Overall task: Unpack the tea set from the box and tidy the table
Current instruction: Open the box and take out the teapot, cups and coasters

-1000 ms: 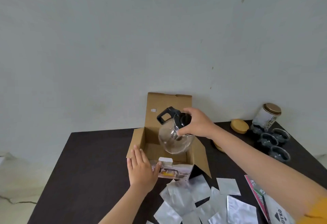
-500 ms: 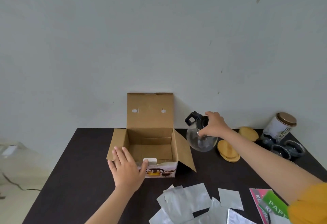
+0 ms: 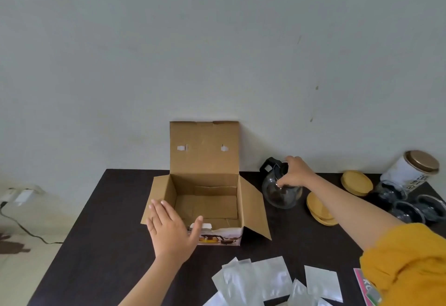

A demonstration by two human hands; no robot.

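An open cardboard box (image 3: 205, 199) stands on the dark table (image 3: 96, 245), its lid up against the wall and its inside bare. My left hand (image 3: 172, 232) lies flat with spread fingers against the box's front left corner. A round glass teapot (image 3: 280, 191) with a black handle sits on the table just right of the box. My right hand (image 3: 295, 173) grips the teapot at its top rim. Several small glass cups (image 3: 410, 205) are grouped at the far right, and wooden coasters (image 3: 321, 208) lie between them and the teapot.
A white tin with a gold lid (image 3: 410, 170) leans at the back right, next to another wooden coaster (image 3: 356, 182). Several silver foil pouches (image 3: 260, 281) lie scattered at the front. A pink and green packet (image 3: 368, 288) shows beside my yellow sleeve. A cable runs along the floor at left.
My right hand carried the teapot out of the box, moved it right and lowered it onto the table. My left hand stayed at the box's front corner.
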